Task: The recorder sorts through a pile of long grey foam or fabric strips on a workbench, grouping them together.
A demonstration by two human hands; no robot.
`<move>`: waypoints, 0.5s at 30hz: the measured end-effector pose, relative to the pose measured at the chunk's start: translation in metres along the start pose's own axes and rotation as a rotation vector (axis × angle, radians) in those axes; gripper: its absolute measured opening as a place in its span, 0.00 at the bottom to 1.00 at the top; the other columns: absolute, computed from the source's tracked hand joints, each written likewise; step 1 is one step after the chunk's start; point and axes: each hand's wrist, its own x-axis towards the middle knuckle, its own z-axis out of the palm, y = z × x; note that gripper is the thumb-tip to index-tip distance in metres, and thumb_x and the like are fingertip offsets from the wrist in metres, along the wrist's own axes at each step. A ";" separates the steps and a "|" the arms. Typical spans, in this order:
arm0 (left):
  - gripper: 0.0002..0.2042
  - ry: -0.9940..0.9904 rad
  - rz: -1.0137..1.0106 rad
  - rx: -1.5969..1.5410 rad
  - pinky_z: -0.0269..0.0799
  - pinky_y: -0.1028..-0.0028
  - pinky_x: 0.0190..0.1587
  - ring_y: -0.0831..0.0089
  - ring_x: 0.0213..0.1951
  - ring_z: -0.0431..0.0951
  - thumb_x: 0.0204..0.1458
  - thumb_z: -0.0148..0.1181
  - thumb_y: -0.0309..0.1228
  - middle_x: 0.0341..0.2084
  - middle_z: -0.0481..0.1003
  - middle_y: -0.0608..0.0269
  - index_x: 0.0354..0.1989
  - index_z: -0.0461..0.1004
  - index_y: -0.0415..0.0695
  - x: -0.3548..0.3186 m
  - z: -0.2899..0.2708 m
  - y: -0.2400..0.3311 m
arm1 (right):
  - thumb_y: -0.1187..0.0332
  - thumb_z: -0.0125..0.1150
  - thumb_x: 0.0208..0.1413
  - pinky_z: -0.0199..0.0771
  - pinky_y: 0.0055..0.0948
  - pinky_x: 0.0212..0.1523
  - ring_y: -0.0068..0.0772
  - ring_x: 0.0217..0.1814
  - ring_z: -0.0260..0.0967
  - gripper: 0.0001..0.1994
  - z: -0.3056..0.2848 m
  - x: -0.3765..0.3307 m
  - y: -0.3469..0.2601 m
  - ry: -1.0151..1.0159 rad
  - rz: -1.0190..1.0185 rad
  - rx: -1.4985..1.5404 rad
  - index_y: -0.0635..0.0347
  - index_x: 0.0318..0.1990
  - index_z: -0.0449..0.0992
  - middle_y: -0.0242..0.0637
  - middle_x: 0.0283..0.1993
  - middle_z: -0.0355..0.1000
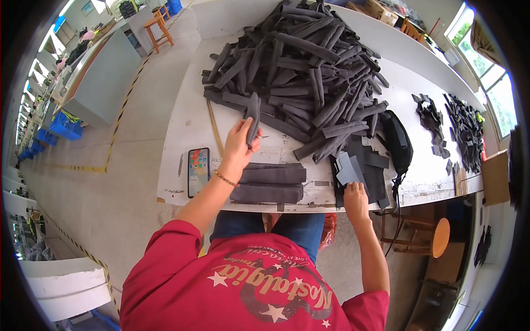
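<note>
Lifting one dark foam sleeve (pixel 253 115) in pinched left hand (pixel 239 148), right hand (pixel 355 194) fingertips pressing flat grey liner (pixel 348 172); inserting apparently following.

White worktable (pixel 187 118), foam strips (pixel 303 60), phone (pixel 199 171)

From where I watch, the long white worktable (pixel 182 127) carries a big heap of dark grey foam strips (pixel 301 71) at twelve o'clock. A smartphone (pixel 198 171) lies at nine, two stacked grey fabric sleeves (pixel 269 183) at centre, flat grey cut pieces (pixel 361 168) at three.
</note>
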 end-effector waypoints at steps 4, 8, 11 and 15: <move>0.11 -0.082 -0.051 -0.076 0.76 0.68 0.28 0.64 0.26 0.79 0.62 0.52 0.35 0.33 0.77 0.48 0.39 0.65 0.39 -0.025 0.022 -0.007 | 0.73 0.57 0.46 0.72 0.36 0.39 0.40 0.42 0.68 0.05 0.006 -0.005 0.000 0.145 0.065 0.015 0.62 0.31 0.71 0.43 0.37 0.69; 0.09 -0.161 -0.155 -0.174 0.81 0.62 0.40 0.58 0.38 0.81 0.61 0.54 0.30 0.40 0.76 0.46 0.41 0.65 0.36 -0.041 0.026 -0.011 | 0.76 0.60 0.45 0.71 0.39 0.36 0.46 0.37 0.69 0.09 -0.027 0.006 -0.001 0.477 0.050 0.103 0.65 0.35 0.67 0.44 0.37 0.68; 0.09 -0.205 -0.151 -0.181 0.81 0.62 0.42 0.59 0.41 0.81 0.61 0.53 0.29 0.42 0.76 0.51 0.43 0.68 0.34 -0.045 0.027 -0.017 | 0.79 0.58 0.49 0.71 0.40 0.34 0.48 0.35 0.68 0.09 -0.049 0.007 -0.007 0.397 0.315 0.688 0.67 0.37 0.65 0.46 0.38 0.68; 0.09 -0.180 -0.221 -0.206 0.80 0.61 0.45 0.58 0.44 0.80 0.60 0.53 0.27 0.44 0.76 0.54 0.47 0.70 0.38 -0.048 0.032 -0.019 | 0.79 0.58 0.50 0.67 0.36 0.33 0.49 0.31 0.62 0.09 -0.092 0.007 -0.033 -0.072 0.449 1.166 0.64 0.36 0.64 0.46 0.33 0.64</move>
